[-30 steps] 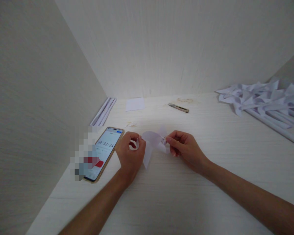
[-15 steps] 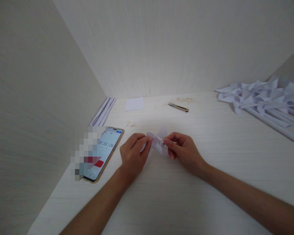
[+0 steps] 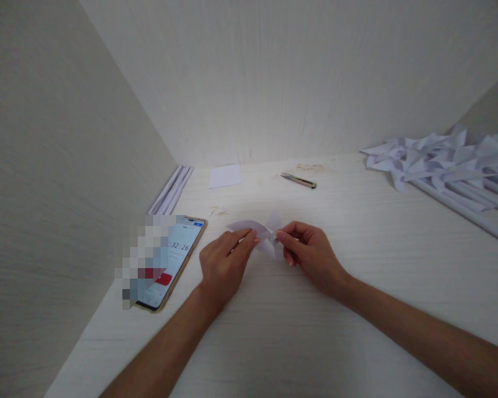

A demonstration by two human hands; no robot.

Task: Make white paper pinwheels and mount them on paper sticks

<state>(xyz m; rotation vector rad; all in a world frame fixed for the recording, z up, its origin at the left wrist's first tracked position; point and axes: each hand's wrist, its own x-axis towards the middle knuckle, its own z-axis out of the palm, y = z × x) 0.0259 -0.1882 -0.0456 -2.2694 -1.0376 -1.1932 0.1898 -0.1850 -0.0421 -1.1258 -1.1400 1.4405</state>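
Shifting the left pinch on a white paper pinwheel (image 3: 268, 249), held between both hands
With left hand (image 3: 223, 264), clamping it just left of its centre; above that grip, now showing a curved blade (image 3: 241, 225) reaching farther left than half a second ago, seemingly loose at the outer end; with right hand (image 3: 310, 246), clamping the centre, as before.

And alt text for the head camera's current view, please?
A person's left hand and right hand pinch a white paper pinwheel over a pale tabletop. A phone showing a timer lies at left, thread snips beyond, and a pile of paper pinwheels at right.
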